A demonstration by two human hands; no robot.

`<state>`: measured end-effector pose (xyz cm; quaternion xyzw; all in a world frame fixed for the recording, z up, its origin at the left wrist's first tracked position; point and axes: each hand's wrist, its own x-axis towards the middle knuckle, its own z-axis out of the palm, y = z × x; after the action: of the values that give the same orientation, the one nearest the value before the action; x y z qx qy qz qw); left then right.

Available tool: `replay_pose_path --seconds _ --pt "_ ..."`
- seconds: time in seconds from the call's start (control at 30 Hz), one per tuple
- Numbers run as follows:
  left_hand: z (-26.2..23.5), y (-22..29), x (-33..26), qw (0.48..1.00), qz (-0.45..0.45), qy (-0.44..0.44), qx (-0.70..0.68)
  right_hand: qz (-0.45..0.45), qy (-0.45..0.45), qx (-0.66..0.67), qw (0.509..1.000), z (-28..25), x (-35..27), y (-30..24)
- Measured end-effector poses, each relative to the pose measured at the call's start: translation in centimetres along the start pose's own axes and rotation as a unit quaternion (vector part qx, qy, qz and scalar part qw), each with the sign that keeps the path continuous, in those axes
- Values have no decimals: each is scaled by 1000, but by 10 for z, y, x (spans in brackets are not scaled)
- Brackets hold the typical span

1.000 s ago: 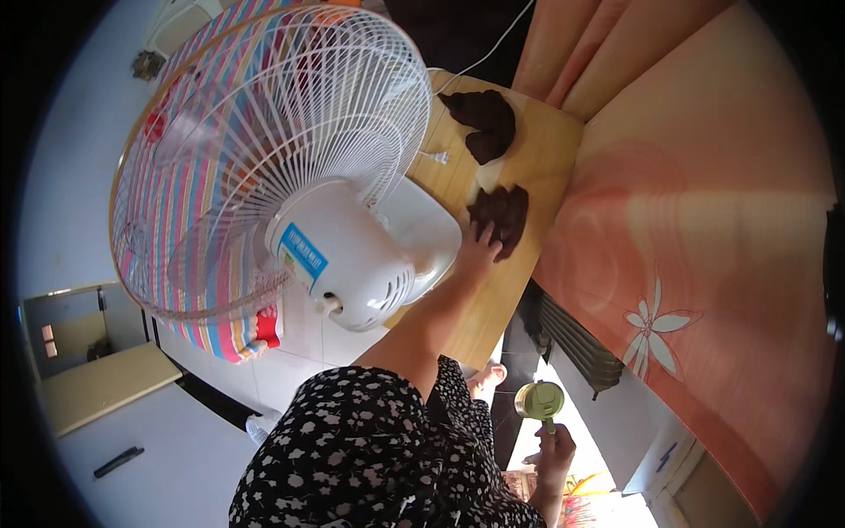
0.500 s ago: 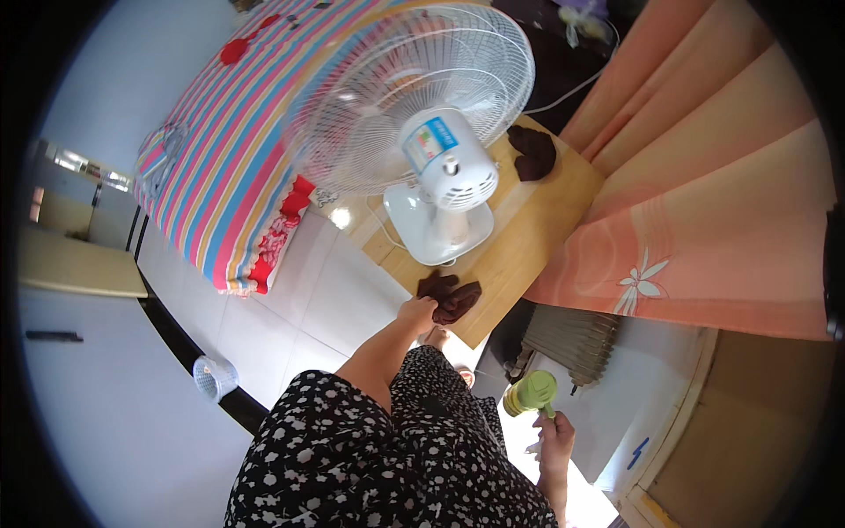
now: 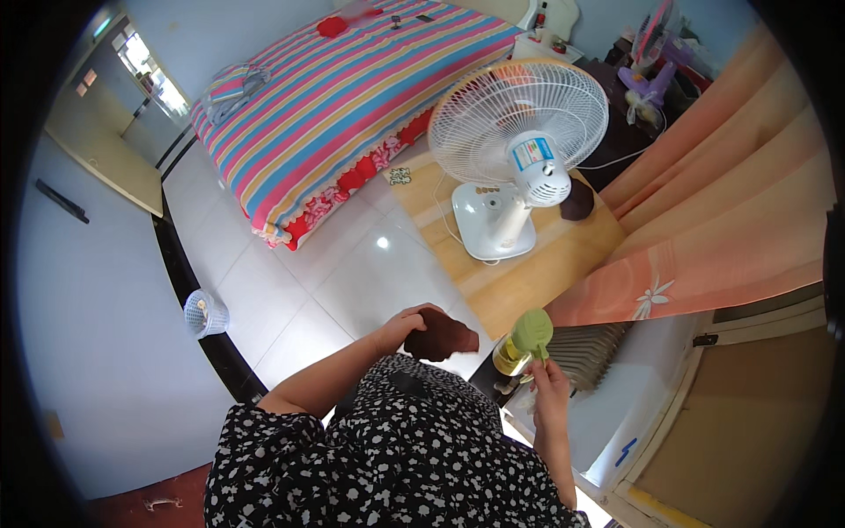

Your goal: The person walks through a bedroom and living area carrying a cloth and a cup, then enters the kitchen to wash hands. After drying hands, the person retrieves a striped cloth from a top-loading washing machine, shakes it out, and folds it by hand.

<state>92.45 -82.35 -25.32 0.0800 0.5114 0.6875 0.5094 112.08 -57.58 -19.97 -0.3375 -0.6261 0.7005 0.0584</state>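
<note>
Closed around a dark brown cloth, my left hand is in front of the wooden table's near corner, with the cloth hanging off the tabletop. My right hand grips the handle of a jug with a green lid; its see-through lower part looks yellowish. The jug is beside the table's near right edge. On the wooden table stands a white electric fan. A second dark brown piece of cloth lies behind the fan's base, partly hidden.
A striped bed stands beyond the table. Orange curtains hang at the right, above a ribbed radiator-like object. A blue-white wastebasket sits by the left wall. The fan's cord runs along the tabletop.
My left hand has lifted the brown cloth off the table's near edge and drawn it toward me. My right hand has raised the jug. The view has tilted up, showing more of the room.
</note>
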Motion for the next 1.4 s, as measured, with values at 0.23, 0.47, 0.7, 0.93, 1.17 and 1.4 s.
replay_pose_path --seconds 0.23,0.47,0.7,0.93,1.17,1.4 --pt "29 50 -53 980 50 -50 188 -82 -73 -80 991 103 -8 -15" --pt "-61 87 -151 998 10 57 -24 -114 -174 -16 978 286 -27 -35" --pt "-189 149 -262 979 40 86 -180 -254 -250 -128 926 474 -34 -56" --pt "-284 188 -333 937 113 110 -312 -436 -298 -232 817 611 -34 -103" --pt "-361 223 -339 925 149 150 -316 -399 -376 -214 808 691 12 -117" --pt "-426 307 -291 942 130 267 -158 -328 -465 -139 810 758 118 -132"
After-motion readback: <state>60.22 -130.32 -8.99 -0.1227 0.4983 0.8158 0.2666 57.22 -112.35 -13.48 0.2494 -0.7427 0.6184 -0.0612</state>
